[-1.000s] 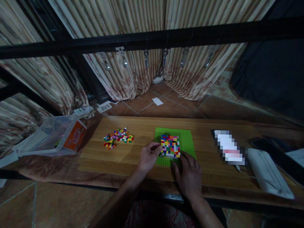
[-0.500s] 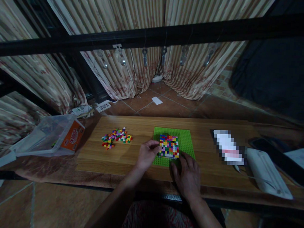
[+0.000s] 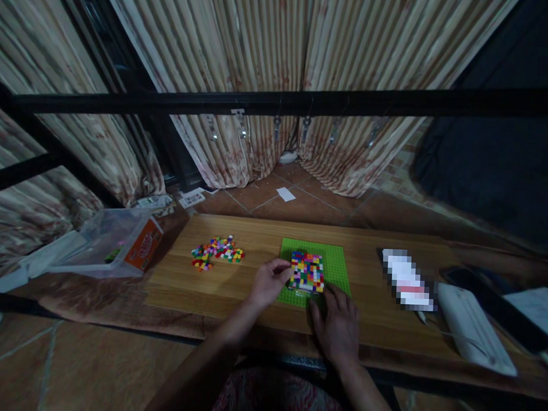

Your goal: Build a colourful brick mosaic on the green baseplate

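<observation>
A block of many-coloured toy bricks (image 3: 306, 271) sits on a green studded baseplate (image 3: 338, 267) in the middle of the wooden board. At the block's left edge, my left hand (image 3: 269, 281) has thumb and forefinger pinched together; whatever lies between the fingertips is too small to make out. My right hand (image 3: 337, 321) rests at the near right corner of the baseplate, fingers stretched forward and thumb apart, close to the block's near right corner. A pile of small loose bricks (image 3: 218, 251) is spread on the board, left of my left hand.
The wooden board (image 3: 255, 229) carries a phone with a blurred screen (image 3: 406, 279) at right, beside a white power strip-like case (image 3: 474, 329) with a cable. A clear plastic box with an orange label (image 3: 143, 243) stands at left. A black bar (image 3: 349, 104) crosses ahead.
My head view has tilted and shifted slightly, so the scene sits lower in the picture. Both hands stay in nearly the same places by the brick block.
</observation>
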Tool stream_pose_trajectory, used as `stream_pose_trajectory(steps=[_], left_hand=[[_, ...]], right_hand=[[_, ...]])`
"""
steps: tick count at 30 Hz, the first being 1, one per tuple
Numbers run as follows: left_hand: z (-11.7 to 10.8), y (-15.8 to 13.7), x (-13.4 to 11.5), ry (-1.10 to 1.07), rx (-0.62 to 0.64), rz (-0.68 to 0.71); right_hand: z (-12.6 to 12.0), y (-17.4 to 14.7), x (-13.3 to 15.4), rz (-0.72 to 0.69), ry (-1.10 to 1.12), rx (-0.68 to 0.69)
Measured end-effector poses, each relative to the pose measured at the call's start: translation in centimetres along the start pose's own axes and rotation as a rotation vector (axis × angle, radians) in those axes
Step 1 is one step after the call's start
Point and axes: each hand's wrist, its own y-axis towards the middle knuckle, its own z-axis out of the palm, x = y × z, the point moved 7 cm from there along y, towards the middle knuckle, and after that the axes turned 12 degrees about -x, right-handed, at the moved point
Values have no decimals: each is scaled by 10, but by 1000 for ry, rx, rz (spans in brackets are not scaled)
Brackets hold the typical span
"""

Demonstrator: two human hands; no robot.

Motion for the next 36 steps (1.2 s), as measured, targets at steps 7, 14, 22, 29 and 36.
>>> stream_pose_trajectory(steps=[7,14,22,29,36], left_hand=[[1,-4,8,2,50,4],[3,-6,7,-4,10,-67],[4,-1,7,13,-9,-100],[4,0,10,101,13,-95],[3,0,8,155,-2,-73]], right_hand=[[-1,1,2,-9,10,-1],[-1,3,3,17,11,25],[-2,5,5,54,5,69],[-3,7,8,68,-6,77],[-5,9,9,71,4,73]])
